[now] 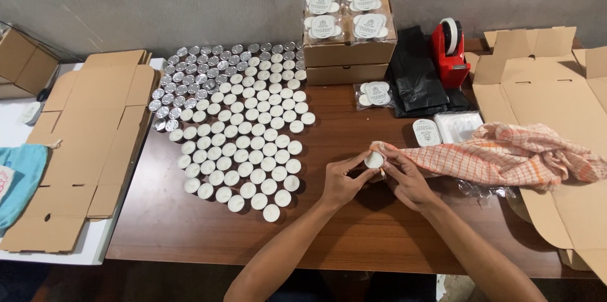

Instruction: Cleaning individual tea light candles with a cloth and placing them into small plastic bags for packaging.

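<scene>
Your left hand (341,180) and right hand (404,177) both pinch one white tealight (374,160) against the checked cloth (506,153) at mid-table, a few sealed packs (344,14) stacked on boxes, the big tealight spread (237,137) apparently still unwiped

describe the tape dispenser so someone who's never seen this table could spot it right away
Start at the brown wooden table and follow its far edge along the grey wall. Right of the stacked cardboard boxes topped with packed candles, beside the black bags, stands the tape dispenser. It is the only bright red thing there, upright, carrying a white roll on top.
</scene>
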